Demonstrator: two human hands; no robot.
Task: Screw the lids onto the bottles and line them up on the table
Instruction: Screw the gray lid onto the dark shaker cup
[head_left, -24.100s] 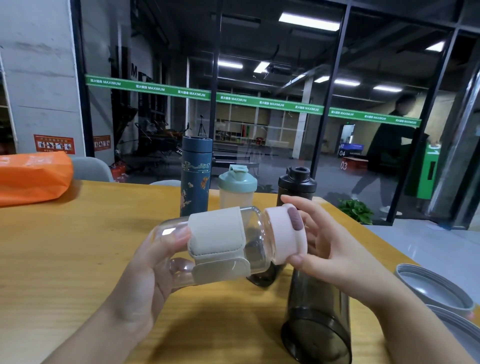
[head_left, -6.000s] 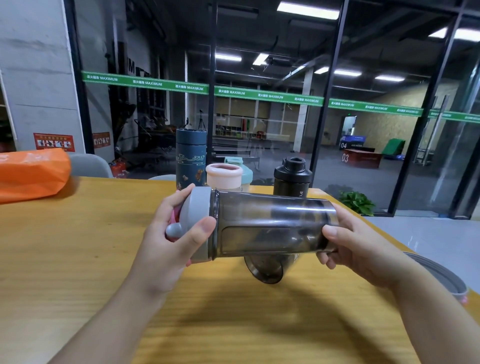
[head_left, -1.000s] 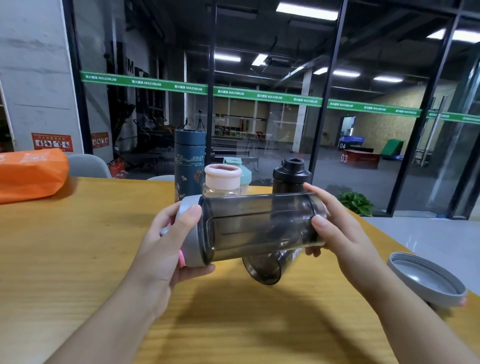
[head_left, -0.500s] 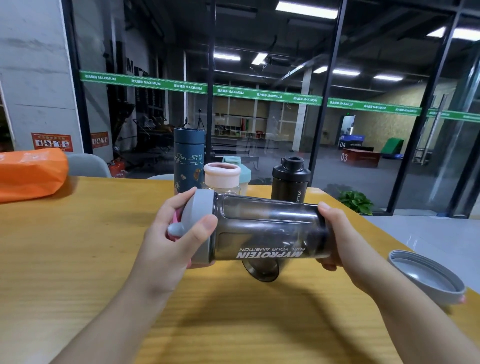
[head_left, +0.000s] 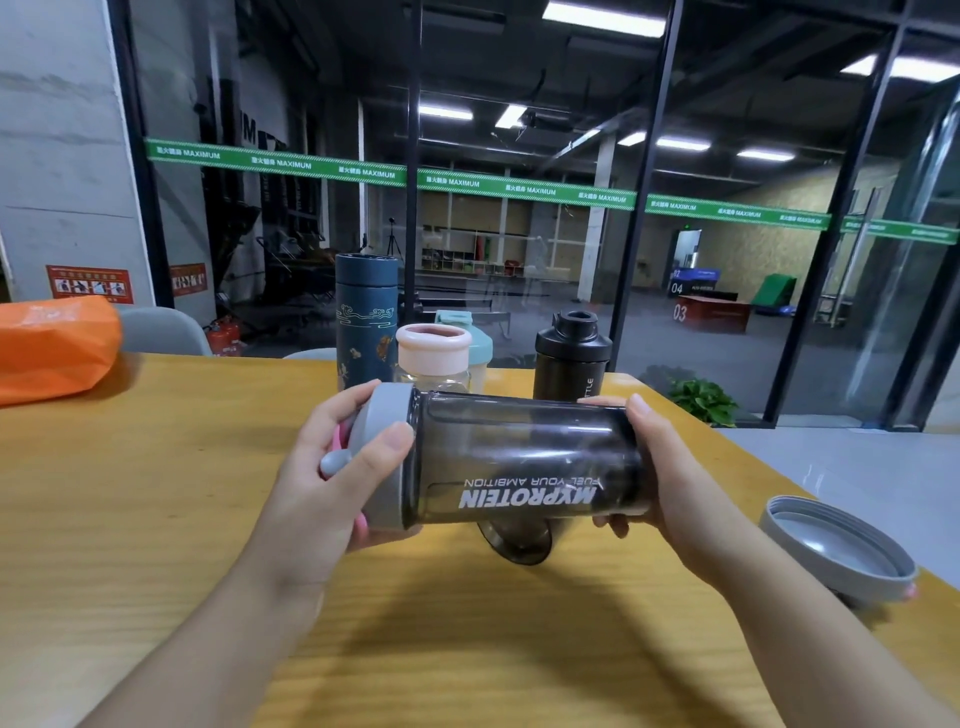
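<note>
A smoky grey shaker bottle (head_left: 524, 462) with white lettering lies sideways in the air above the wooden table (head_left: 156, 493). My left hand (head_left: 332, 478) grips its grey lid (head_left: 387, 462) at the left end. My right hand (head_left: 654, 467) holds the bottle's base. Behind stand a dark blue flask (head_left: 366, 322), a clear bottle with a pink lid (head_left: 434, 358), a teal-lidded bottle (head_left: 480, 345) partly hidden behind it, and a black bottle (head_left: 571, 356). Another smoky bottle (head_left: 519, 543) peeks out under the held one. A loose grey lid (head_left: 836, 551) lies upside down at the right.
An orange bag (head_left: 52, 345) lies at the table's far left, with a grey chair back (head_left: 161, 330) behind it. The table's right edge runs diagonally near the loose lid. A glass wall stands behind the table.
The held bottle has turned in my hands, its lettering rolling up a little toward me. My right hand's fingers have shifted round the base. The standing bottles have not moved.
</note>
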